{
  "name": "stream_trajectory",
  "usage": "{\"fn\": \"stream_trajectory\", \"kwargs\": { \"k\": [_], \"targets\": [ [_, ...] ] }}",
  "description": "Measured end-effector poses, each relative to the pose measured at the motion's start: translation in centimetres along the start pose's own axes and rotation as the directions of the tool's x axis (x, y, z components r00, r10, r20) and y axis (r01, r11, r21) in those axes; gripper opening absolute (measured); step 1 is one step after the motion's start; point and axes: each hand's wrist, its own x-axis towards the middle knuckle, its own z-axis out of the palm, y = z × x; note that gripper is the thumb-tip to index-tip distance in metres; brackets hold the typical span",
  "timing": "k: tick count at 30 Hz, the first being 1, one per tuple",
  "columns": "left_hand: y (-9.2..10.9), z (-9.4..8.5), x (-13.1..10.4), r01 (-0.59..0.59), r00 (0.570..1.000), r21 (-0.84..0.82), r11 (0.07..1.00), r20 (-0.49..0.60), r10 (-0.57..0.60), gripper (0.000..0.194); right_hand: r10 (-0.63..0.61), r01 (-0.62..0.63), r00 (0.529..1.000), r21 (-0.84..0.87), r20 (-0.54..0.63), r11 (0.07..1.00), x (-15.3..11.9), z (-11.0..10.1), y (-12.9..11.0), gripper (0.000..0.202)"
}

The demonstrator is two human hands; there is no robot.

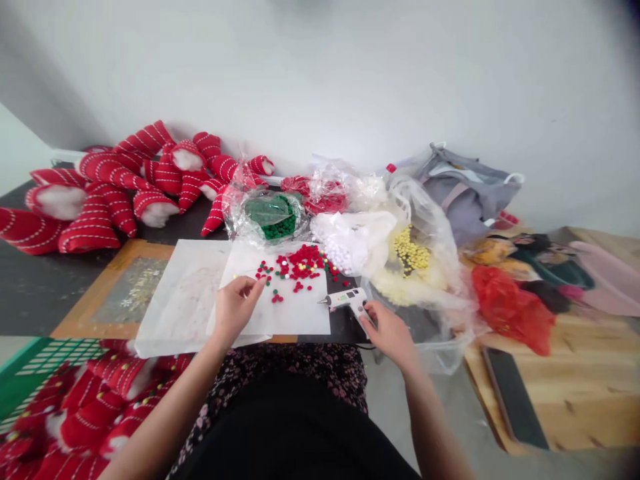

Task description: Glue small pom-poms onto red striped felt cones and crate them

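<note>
My right hand (pixel 387 330) is closed round the handle of a white hot glue gun (pixel 345 298), whose nozzle points left over the paper's edge. Thumb and fingertips of my left hand (pixel 237 303) are pinched together above the white paper (pixel 295 317); whatever is between them is too small to make out. Just beyond that hand, small red pom-poms (pixel 304 262) lie scattered on the sheet, with a few green, yellow and white ones among them. Several of them sit in little clusters, such as a red-and-green cluster (pixel 277 297) near the middle.
Stuffed red striped cones (pixel 100 213) are piled at the back left, and more fill a green basket (pixel 45 360) below. Behind the paper are clear bags of green pom-poms (pixel 273 217), white pom-poms (pixel 340 257) and yellow pom-poms (pixel 413 253). A phone (pixel 515 400) rests on a wooden surface at right.
</note>
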Motion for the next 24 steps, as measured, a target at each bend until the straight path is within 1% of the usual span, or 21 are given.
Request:
{"fn": "stream_trajectory", "kwargs": {
  "k": [2,4,5,7,9,11,12,15,17,19,21,23,24],
  "targets": [
    [0.6,1.2,-1.3,-0.058,0.996,-0.048,0.997,0.066,0.061,0.031,0.01,-0.01,1.0,-0.024,0.009,1.0,-0.3,0.8,-0.2,0.02],
    [1.0,2.5,-2.7,-0.101,0.983,-0.088,0.991,0.145,0.113,0.029,0.064,-0.065,0.998,0.035,0.009,0.997,-0.3,1.4,-0.6,0.028],
    [1.2,3.1,-3.3,-0.113,0.974,-0.104,0.988,0.184,0.131,0.03,0.103,-0.102,0.995,0.094,-0.002,0.99,-0.2,1.6,-0.9,0.031],
    [1.4,4.0,-4.3,-0.118,0.958,-0.124,0.985,0.247,0.146,0.033,0.186,-0.166,0.98,0.244,-0.064,0.956,-0.1,2.1,-1.7,0.036],
    [1.5,4.5,-4.8,-0.103,0.95,-0.128,0.986,0.281,0.135,0.038,0.247,-0.167,0.956,0.394,-0.16,0.904,0.1,2.5,-2.6,0.039],
    [1.5,4.7,-5.0,-0.092,0.948,-0.126,0.988,0.292,0.125,0.044,0.274,-0.126,0.934,0.504,-0.231,0.854,0.1,2.7,-3.5,0.041],
    [1.4,4.8,-5.1,-0.093,0.947,-0.129,0.987,0.295,0.128,0.048,0.28,-0.109,0.928,0.542,-0.244,0.833,0.1,2.8,-3.9,0.041],
    [1.2,4.9,-5.4,-0.115,0.932,-0.15,0.982,0.325,0.159,0.055,0.286,-0.092,0.932,0.616,-0.225,0.783,0.2,2.7,-4.8,0.034],
    [1.0,5.0,-5.7,-0.115,0.92,-0.164,0.98,0.353,0.167,0.057,0.275,-0.079,0.939,0.648,-0.207,0.757,0.2,2.7,-5.2,0.029],
    [1.1,5.1,-6.1,-0.107,0.911,-0.175,0.979,0.376,0.167,0.055,0.256,-0.041,0.942,0.68,-0.218,0.732,0.3,2.7,-5.5,0.029],
    [1.6,4.9,-6.2,-0.125,0.909,-0.185,0.975,0.372,0.187,0.05,0.244,0.001,0.939,0.713,-0.241,0.701,0.4,2.9,-5.8,0.034],
    [2.4,4.5,-5.6,-0.196,0.91,-0.198,0.961,0.327,0.253,0.043,0.246,0.022,0.941,0.765,-0.234,0.644,0.6,3.2,-6.2,0.036],
    [2.9,4.3,-4.9,-0.247,0.909,-0.204,0.947,0.29,0.299,0.039,0.247,0.023,0.945,0.798,-0.214,0.602,0.7,3.3,-6.3,0.035]
  ]
}}
